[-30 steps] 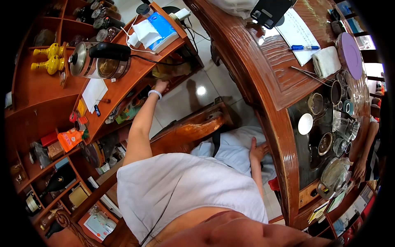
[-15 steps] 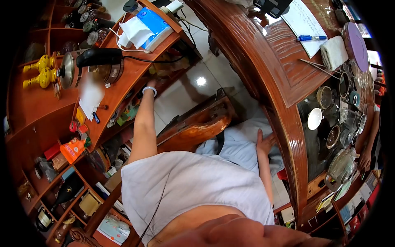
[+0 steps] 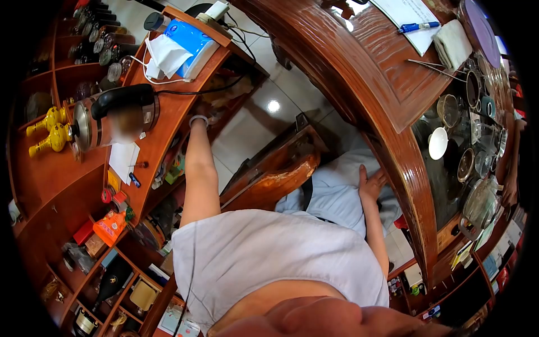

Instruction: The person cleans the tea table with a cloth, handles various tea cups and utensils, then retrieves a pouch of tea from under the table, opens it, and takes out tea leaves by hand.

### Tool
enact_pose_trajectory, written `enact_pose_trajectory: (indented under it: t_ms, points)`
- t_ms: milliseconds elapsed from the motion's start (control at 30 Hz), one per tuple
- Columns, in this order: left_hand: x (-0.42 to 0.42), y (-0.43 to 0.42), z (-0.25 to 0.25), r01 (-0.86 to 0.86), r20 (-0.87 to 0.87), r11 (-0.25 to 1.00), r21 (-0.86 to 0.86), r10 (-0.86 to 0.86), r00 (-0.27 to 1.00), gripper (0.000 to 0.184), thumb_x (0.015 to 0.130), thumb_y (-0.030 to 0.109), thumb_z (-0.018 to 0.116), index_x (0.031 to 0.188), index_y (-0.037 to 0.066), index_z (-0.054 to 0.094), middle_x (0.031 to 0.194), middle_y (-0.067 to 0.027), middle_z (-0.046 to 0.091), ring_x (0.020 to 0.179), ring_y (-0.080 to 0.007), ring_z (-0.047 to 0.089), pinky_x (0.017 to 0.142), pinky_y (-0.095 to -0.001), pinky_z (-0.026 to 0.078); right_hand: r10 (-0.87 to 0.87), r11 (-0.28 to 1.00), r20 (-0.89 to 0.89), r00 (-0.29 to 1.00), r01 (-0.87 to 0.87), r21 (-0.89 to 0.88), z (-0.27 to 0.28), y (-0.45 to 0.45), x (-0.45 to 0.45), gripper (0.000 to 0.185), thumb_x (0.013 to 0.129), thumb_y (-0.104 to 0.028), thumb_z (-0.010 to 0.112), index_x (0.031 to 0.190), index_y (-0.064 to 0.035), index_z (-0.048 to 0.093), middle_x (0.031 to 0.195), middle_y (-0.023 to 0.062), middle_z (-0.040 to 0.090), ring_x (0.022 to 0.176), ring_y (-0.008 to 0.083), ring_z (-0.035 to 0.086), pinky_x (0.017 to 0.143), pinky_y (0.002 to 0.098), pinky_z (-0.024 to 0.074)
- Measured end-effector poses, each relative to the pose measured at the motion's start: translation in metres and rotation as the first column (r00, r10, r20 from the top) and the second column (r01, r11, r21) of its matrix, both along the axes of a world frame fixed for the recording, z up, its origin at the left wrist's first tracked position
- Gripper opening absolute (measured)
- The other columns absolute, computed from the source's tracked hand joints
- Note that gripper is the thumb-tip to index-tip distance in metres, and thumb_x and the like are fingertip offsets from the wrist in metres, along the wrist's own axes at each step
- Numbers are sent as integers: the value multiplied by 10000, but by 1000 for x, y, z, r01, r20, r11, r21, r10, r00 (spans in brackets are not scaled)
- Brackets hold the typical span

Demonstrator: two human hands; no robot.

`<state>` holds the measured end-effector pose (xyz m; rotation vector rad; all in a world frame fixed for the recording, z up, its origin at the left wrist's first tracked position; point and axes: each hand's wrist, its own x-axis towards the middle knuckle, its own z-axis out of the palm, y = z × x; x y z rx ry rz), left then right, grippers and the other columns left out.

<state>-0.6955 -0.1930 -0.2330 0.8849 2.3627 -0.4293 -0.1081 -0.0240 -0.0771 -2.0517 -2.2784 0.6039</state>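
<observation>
My left arm stretches forward to the lower shelf of the wooden side cabinet (image 3: 178, 106), a pale bracelet (image 3: 198, 118) round the wrist. Past the bracelet, my left hand (image 3: 201, 109) is small and in shadow inside the shelf; its fingers, and anything in them, cannot be made out. Pale, crumpled-looking items (image 3: 234, 89) lie in that shelf near the hand. My right hand (image 3: 371, 184) rests on the light blue-grey trousers (image 3: 337, 182), fingers spread and holding nothing, close to the edge of the large carved table (image 3: 387, 151).
On the cabinet top are a tissue pack (image 3: 188, 42), a lidded glass kettle (image 3: 84, 124) with a black handle, and a paper sheet (image 3: 123, 160). A wooden chair part (image 3: 275, 180) stands before me. Glassware and a white bowl (image 3: 438, 144) crowd the table; another person's arm (image 3: 511, 168) is at far right.
The view has shifted and turned slightly. My left hand still reaches at the shelf, now less distinct. My right hand stays on the trousers with spread fingers.
</observation>
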Motion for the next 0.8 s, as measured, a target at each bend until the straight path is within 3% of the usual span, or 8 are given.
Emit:
enact_pose_trajectory:
  t_ms: [133, 233, 333, 367, 400, 433, 567, 800]
  points:
    - [-8, 0, -10, 24, 14, 1000, 9, -24, 1000, 426, 847, 349, 469, 1141, 42, 504, 1124, -165, 532, 971, -282, 521, 806, -378, 423, 27, 999, -3, 1000, -27, 35, -5, -1, 4, 906, 799, -533, 509, 1338, 87, 127, 1345, 360, 150, 1254, 491, 139, 1045, 502, 126]
    - [-16, -3, -20, -430, 256, 860, 275, 366, 895, 508, 810, 372, 537, 1193, 48, 462, 1164, -169, 505, 1019, -282, 501, 823, -397, 418, -10, 1000, 29, 1000, 10, -6, -5, 0, 3, 914, 797, -531, 512, 1339, 91, 118, 1347, 363, 140, 1253, 495, 135, 1046, 504, 123]
    - [-13, -1, -22, -991, 882, -36, 130, 460, 99, 613, 772, 396, 605, 1246, 54, 420, 1204, -172, 479, 1068, -281, 481, 841, -415, 413, -14, 1000, 43, 999, 14, -3, -6, -1, 2, 921, 797, -531, 510, 1340, 94, 107, 1350, 364, 130, 1254, 498, 130, 1047, 504, 121]
    - [-9, -6, -18, -844, 765, 389, 370, 389, 514, 595, 779, 390, 601, 1243, 59, 431, 1172, -171, 504, 1032, -288, 498, 827, -417, 421, -3, 1000, 49, 999, 2, 14, -7, -1, 2, 921, 797, -532, 509, 1339, 95, 108, 1349, 365, 130, 1254, 498, 127, 1047, 505, 120]
    - [-3, -6, -6, -276, 286, 804, 527, 138, 948, 576, 785, 384, 597, 1239, 65, 441, 1139, -169, 529, 996, -294, 515, 813, -419, 429, 8, 999, 57, 998, -10, 32, -8, 0, 2, 921, 797, -533, 508, 1338, 96, 108, 1349, 365, 131, 1254, 499, 123, 1047, 506, 120]
    - [4, -7, 6, 180, -159, 853, 489, -116, 980, 558, 792, 378, 593, 1235, 70, 452, 1106, -168, 554, 960, -300, 532, 799, -421, 437, 5, 999, 59, 998, -7, 34, -9, -1, 3, 921, 797, -533, 508, 1338, 96, 108, 1349, 365, 131, 1254, 499, 123, 1047, 506, 120]
    - [-6, 18, -7, -104, 19, 900, 423, 105, 994, 497, 804, 342, 568, 1190, 48, 462, 1062, -170, 564, 912, -299, 542, 759, -411, 444, 0, 1000, 68, 998, -1, 9, -4, 0, -1, 913, 798, -530, 508, 1334, 98, 118, 1349, 362, 134, 1257, 496, 116, 1048, 505, 119]
    - [-12, 94, -23, -607, 389, 607, 513, 466, 795, 395, 825, 279, 524, 1110, 10, 479, 984, -173, 582, 827, -297, 559, 689, -394, 456, -40, 997, 55, 998, 43, -56, 3, 3, -7, 910, 791, -524, 525, 1327, 100, 137, 1356, 344, 147, 1260, 478, 134, 1057, 478, 123]
